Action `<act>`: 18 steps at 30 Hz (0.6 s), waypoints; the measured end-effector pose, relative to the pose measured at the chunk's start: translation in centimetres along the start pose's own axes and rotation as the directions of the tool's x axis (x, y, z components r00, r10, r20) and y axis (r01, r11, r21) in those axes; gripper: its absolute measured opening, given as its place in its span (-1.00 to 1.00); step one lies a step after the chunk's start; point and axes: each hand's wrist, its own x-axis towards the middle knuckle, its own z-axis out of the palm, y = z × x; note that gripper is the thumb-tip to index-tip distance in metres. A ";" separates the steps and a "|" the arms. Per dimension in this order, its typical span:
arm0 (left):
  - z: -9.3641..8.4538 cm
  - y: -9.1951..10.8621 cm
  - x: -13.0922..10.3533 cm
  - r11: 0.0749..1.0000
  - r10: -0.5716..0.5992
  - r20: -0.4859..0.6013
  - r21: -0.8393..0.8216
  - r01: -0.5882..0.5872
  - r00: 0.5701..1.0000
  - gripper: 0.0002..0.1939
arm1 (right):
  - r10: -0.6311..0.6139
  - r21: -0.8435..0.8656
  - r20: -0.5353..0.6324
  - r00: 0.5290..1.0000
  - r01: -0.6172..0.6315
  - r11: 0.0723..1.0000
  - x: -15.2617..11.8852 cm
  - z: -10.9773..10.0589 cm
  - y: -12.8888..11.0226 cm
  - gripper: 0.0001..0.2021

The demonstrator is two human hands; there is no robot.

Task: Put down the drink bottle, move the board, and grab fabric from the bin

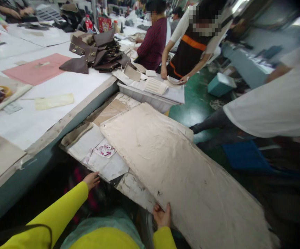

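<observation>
A long cream-coloured board (165, 152) with a wrinkled covering lies slantwise over other boards and papers. My right hand (162, 215) is at its near edge, palm up, the fingers curled at the rim and partly hidden. My left hand (92, 180) reaches to the edge of a lower white board (79, 145), its fingers extended against that edge. On the lower board rests a small white piece with purple marks (105, 150). Part of a stained board (135, 190) shows between my two hands, below the cream one.
To the left stands a white-topped table (48, 83) with a pink sheet (39, 67) and a pile of dark brown leather pieces (100, 52). People work beyond a plastic tray (150, 95); another person in a white shirt (274, 100) is close on the right.
</observation>
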 end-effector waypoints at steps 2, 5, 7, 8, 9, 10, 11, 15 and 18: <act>-0.4 0.1 -0.4 0.999 -0.026 0.013 0.047 0.025 1.000 -0.77 | -0.030 0.072 -0.020 0.999 0.032 0.997 -0.7 -0.3 -2.0 -0.62; -1.1 0.0 -0.7 0.993 -0.062 0.031 0.106 0.058 0.998 -0.82 | -0.102 0.159 -0.031 0.994 0.105 0.982 -2.7 -1.2 -6.0 -0.72; -1.5 -0.3 -0.7 0.989 -0.074 0.050 0.130 0.067 0.996 -0.81 | -0.166 0.260 -0.025 0.986 0.167 0.951 -4.6 -1.8 -9.4 -0.78; -1.6 -0.6 -0.5 0.987 -0.080 0.061 0.141 0.071 0.995 -0.79 | -0.177 0.320 -0.015 0.984 0.172 0.932 -5.5 -1.9 -11.4 -0.79; -1.7 -0.9 -0.3 0.986 -0.085 0.072 0.151 0.073 0.994 -0.78 | -0.192 0.379 -0.016 0.981 0.183 0.907 -6.5 -2.0 -13.4 -0.80; -1.8 -1.2 0.0 0.984 -0.090 0.083 0.161 0.076 0.993 -0.78 | -0.205 0.431 -0.018 0.979 0.192 0.882 -7.3 -2.0 -15.5 -0.82; -1.7 -1.5 0.3 0.982 -0.095 0.093 0.171 0.078 0.991 -0.77 | -0.215 0.469 -0.023 0.976 0.201 0.860 -8.0 -2.0 -17.7 -0.84; -0.8 -2.9 1.3 0.973 -0.127 0.136 0.208 0.097 0.983 -0.74 | -0.293 0.513 -0.031 0.956 0.267 0.816 -10.3 -1.3 -25.6 -0.88; 0.6 -3.9 1.6 0.974 -0.133 0.152 0.203 0.101 0.979 -0.63 | -0.331 0.473 0.003 0.944 0.290 0.832 -11.6 -0.8 -29.0 -0.77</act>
